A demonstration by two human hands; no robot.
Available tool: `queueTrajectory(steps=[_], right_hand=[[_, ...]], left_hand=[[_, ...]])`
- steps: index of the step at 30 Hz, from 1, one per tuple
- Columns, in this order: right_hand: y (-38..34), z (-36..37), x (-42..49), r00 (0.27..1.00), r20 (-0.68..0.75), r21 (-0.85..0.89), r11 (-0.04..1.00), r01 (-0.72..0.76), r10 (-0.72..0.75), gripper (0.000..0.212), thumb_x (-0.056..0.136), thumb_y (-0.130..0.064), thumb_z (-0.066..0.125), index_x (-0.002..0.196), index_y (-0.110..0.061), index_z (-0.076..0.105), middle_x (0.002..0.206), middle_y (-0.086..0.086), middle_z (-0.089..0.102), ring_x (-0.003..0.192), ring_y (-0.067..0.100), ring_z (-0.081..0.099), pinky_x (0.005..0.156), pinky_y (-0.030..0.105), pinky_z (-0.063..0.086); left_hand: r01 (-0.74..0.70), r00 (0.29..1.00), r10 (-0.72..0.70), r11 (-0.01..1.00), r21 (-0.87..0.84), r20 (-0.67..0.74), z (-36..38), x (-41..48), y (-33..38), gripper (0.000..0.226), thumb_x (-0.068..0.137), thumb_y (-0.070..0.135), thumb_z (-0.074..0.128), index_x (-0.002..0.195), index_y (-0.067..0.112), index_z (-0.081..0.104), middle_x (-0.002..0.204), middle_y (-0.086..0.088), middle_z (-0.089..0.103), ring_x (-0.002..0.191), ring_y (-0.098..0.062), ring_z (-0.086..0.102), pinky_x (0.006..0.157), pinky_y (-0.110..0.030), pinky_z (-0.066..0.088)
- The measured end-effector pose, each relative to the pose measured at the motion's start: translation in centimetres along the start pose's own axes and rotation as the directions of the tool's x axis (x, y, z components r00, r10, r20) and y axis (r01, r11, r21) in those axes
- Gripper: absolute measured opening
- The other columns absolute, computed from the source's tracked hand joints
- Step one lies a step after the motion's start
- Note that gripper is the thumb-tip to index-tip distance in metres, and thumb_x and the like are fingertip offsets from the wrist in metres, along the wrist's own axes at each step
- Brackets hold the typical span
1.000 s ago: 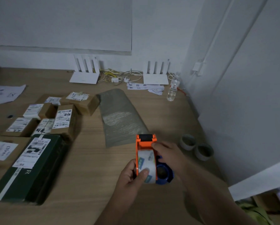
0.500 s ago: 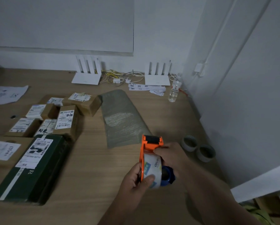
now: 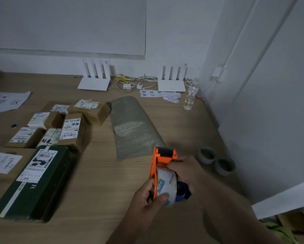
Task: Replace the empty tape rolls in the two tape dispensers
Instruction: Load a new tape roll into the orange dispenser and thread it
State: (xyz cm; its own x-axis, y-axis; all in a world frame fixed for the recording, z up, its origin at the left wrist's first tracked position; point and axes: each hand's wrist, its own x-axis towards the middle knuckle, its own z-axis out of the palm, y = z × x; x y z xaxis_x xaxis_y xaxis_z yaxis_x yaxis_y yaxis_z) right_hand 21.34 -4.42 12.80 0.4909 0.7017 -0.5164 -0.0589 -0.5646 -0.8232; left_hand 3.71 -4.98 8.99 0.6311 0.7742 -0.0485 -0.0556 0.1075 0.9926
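Gripping the orange tape dispenser (image 3: 154,170) at lower centre, the left hand (image 3: 144,196) thumbs its tape roll (image 3: 166,184). The right hand (image 3: 186,169) pinches the roll's top edge; the roller head (image 3: 165,152) lies just up-frame, along the dispenser's long axis

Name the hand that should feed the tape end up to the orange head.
Right. The right hand pinches at the top of the tape roll, just below that head; the left hand grips the dispenser, steadying it.

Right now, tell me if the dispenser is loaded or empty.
Loaded: a printed tape roll sits in the dispenser; left hand and right hand hold it.
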Motion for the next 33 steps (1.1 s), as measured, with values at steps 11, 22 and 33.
queueTrajectory(steps=[11, 22, 33], right_hand=[[0.0, 0.2, -0.8, 0.997, 0.031, -0.001, 0.997, 0.075, -0.075, 0.013, 0.086, -0.013, 0.067, 0.08, -0.005, 0.076, 0.074, 0.015, 0.073, 0.067, 0.024, 0.066, 0.07, 0.039, 0.053], [-0.6, 0.4, -1.0, 0.996, -0.021, -0.008, 0.996, 0.084, -0.084, 0.013, 0.079, -0.002, 0.072, 0.076, -0.012, 0.08, 0.075, 0.011, 0.076, 0.068, 0.02, 0.071, 0.068, 0.031, 0.057], [-0.4, 0.4, -1.6, 0.99, 0.015, -0.189, 0.972, 0.143, -0.143, 0.016, 0.088, -0.011, 0.068, 0.077, -0.019, 0.076, 0.077, 0.004, 0.075, 0.076, 0.018, 0.072, 0.079, 0.035, 0.058]], left_hand=[[0.014, 1.0, -0.013, 1.0, 0.013, -0.023, -0.2, 0.2, -0.2, 0.03, 0.087, 0.008, 0.064, 0.116, 0.019, 0.065, 0.108, -0.01, 0.074, 0.099, -0.024, 0.07, 0.085, -0.037, 0.055], [0.025, 1.0, -0.024, 0.999, 0.031, -0.013, -0.1, 0.0, -0.4, 0.028, 0.086, 0.012, 0.066, 0.112, 0.021, 0.066, 0.105, -0.011, 0.074, 0.096, -0.024, 0.07, 0.084, -0.038, 0.055], [0.013, 1.0, -0.013, 0.996, 0.087, -0.005, -0.3, -0.5, -0.6, 0.027, 0.087, 0.011, 0.065, 0.112, 0.019, 0.066, 0.104, -0.01, 0.074, 0.095, -0.028, 0.07, 0.084, -0.041, 0.057]])
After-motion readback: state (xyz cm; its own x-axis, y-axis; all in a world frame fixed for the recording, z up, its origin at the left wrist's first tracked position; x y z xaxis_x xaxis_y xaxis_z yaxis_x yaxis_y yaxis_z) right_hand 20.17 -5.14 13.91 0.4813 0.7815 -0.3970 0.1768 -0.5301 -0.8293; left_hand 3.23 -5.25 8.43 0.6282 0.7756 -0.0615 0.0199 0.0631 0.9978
